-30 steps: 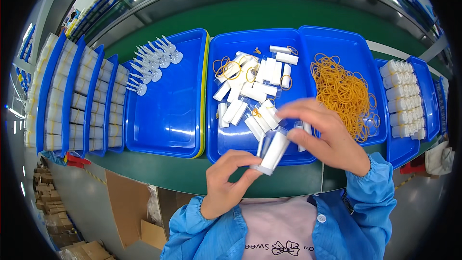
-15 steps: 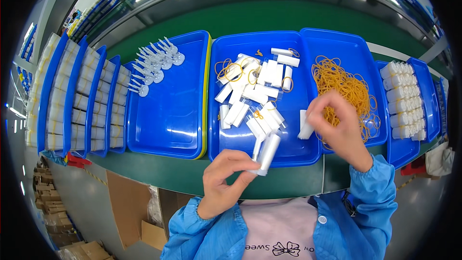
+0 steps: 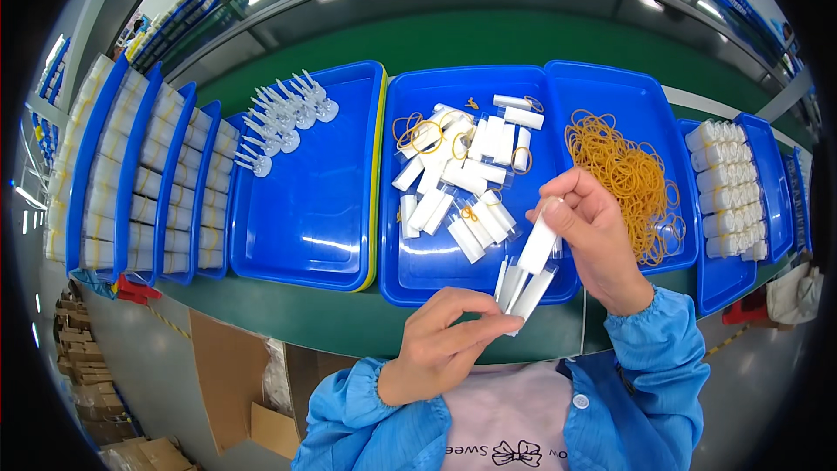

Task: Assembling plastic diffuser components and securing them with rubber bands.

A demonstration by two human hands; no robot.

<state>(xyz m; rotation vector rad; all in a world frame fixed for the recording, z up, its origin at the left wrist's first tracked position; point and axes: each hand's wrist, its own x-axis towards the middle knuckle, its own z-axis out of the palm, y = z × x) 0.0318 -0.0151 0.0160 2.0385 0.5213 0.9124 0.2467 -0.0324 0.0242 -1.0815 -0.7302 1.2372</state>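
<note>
My left hand (image 3: 445, 340) pinches a small bunch of white rolls in clear film (image 3: 528, 296) between thumb and fingers, above the near edge of the middle blue tray (image 3: 436, 283). Between the thumb and fingers of my right hand (image 3: 602, 240) is another white roll (image 3: 537, 242). It slants down, its lower end meeting the bunch. Behind the hands, a pile of similar white rolls (image 3: 464, 176), some with clear film edges, lies in the middle tray. A few amber rubber bands (image 3: 410, 133) are strewn over that pile.
A heap of amber rubber bands (image 3: 615, 174) fills part of the right tray (image 3: 602, 78). Clear plastic pieces with round bases (image 3: 279, 126) stand in the left tray (image 3: 301, 235). Stacked trays of white rolls (image 3: 148, 183) are at far left, white bundles (image 3: 728, 187) at far right.
My right hand has come left from beside the rubber bands, bringing its white roll to the bunch. My left hand has shifted right with the rolls it holds.
</note>
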